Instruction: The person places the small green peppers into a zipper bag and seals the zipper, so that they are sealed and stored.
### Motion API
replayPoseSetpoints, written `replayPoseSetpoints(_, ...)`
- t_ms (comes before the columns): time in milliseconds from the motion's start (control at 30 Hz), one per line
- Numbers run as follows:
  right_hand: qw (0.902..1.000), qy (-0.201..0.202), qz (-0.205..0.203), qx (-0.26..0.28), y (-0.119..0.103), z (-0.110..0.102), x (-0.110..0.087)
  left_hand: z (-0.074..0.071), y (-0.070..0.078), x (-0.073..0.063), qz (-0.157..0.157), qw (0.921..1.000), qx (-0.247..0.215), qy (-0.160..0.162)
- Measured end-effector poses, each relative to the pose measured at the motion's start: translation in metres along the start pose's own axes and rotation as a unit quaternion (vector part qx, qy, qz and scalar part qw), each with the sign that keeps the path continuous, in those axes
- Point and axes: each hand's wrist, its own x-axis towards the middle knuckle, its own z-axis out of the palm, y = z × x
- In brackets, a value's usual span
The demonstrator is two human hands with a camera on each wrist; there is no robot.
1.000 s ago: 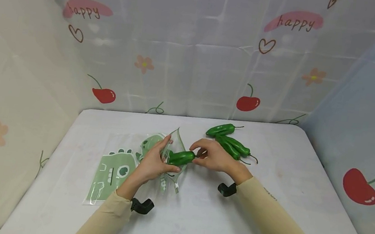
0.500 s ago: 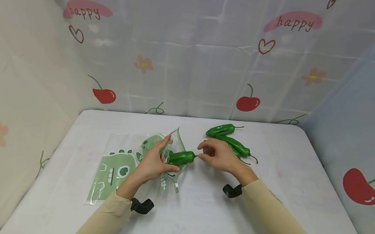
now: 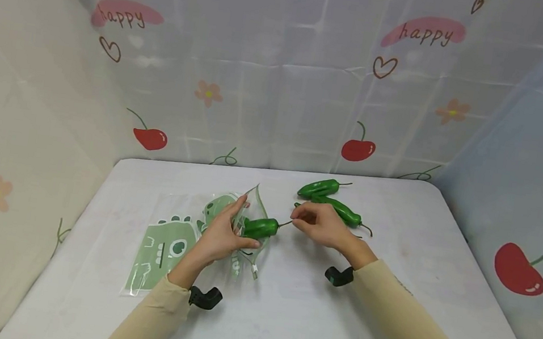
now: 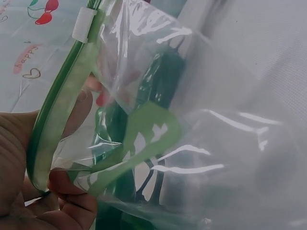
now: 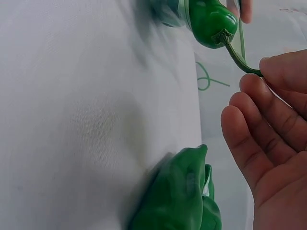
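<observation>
A green chili pepper (image 3: 260,227) lies partway inside the mouth of a clear zip bag (image 4: 230,143), its stem end sticking out to the right. My right hand (image 3: 323,226) pinches the tip of its stem (image 5: 237,57) between thumb and forefinger, the other fingers fanned beside it. My left hand (image 3: 221,237) grips the bag near its green zip edge, thumb and fingers spread across the opening. A white slider (image 4: 85,24) sits on that edge. Through the printed plastic, green pepper shapes show in the left wrist view, blurred by glare.
Several green peppers lie behind my right hand, among them one at the back (image 3: 319,188) and one before it (image 3: 341,208); another is mostly hidden by the hand. A flat bag with a green monster print (image 3: 157,257) lies left on the white table (image 3: 281,331). Printed curtains surround the table.
My right hand has shifted from the pepper's top slightly right, out to the stem's tip. The stem now points more upward. The left hand and bag have stayed in place.
</observation>
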Motion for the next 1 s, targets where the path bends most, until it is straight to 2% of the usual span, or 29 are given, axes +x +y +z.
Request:
replayPoseSetpoints(267,0.9997,-0.006,-0.021,0.009,-0.006,0.006,0.005,-0.002,0.002,0.000,-0.011,0.9999,-0.006,-0.007)
replayPoseSetpoints(700,0.9983,-0.019,-0.033,0.044,-0.019,0.022,0.016,-0.002,0.000,0.001,0.013,0.9998,-0.011,-0.003)
replayPoseSetpoints(1000,0.9973,-0.022,-0.040,0.057,-0.027,0.034,0.023,-0.002,0.000,0.001,0.014,0.9998,-0.011,-0.001)
